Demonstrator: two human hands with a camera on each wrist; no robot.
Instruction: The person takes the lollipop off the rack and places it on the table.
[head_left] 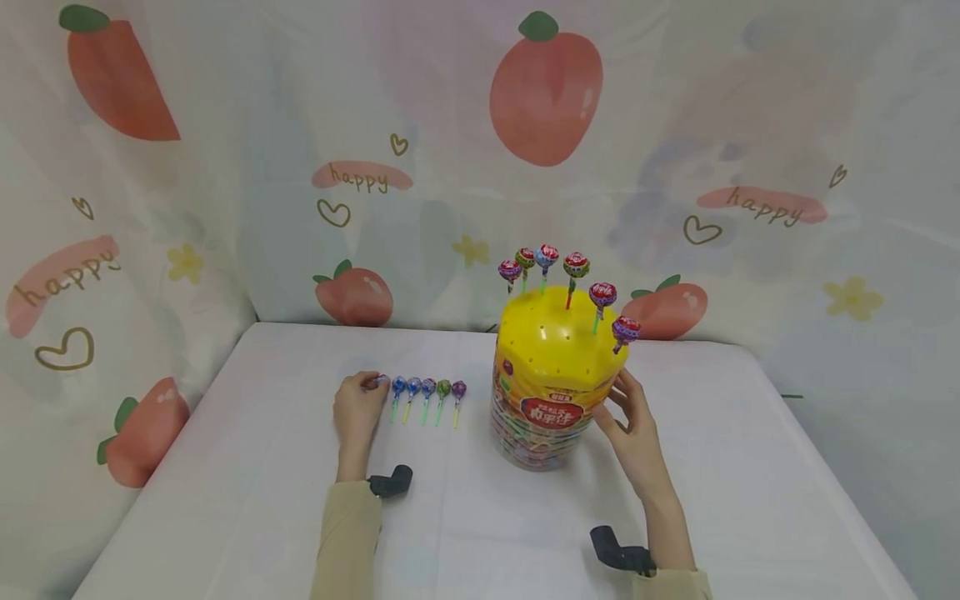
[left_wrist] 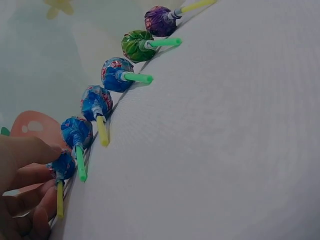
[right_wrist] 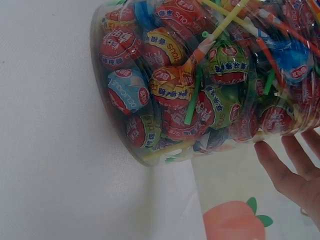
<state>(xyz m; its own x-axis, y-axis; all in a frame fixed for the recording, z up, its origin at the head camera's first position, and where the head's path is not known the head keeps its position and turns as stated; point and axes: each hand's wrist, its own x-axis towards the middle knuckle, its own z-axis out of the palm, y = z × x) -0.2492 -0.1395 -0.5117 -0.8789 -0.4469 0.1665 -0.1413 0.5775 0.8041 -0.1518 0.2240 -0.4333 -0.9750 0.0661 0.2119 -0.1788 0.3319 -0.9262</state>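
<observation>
In the head view my left hand (head_left: 358, 414) is at the left end of a row of lollipops. Its thumb and fingers pinch the wrapped head of a blue lollipop (left_wrist: 63, 166) with a yellow stick. Beside it lie more blue lollipops (left_wrist: 77, 131), then a green one (left_wrist: 137, 46) and a purple one (left_wrist: 160, 21). My right hand (head_left: 637, 437) touches the right side of a large clear jar (right_wrist: 172, 95) packed with lollipops, its fingers spread along the wall. The jar has a yellow lid (head_left: 555, 333) with small holes, several lollipops standing upright round its far and right edge.
The jar stands on a white-covered table (head_left: 247, 458), to the right of the lollipop row. Behind the table hangs a pale curtain (head_left: 435, 83) printed with fruit, hearts and the word happy. Black wrist cameras (head_left: 392, 482) are strapped to both forearms.
</observation>
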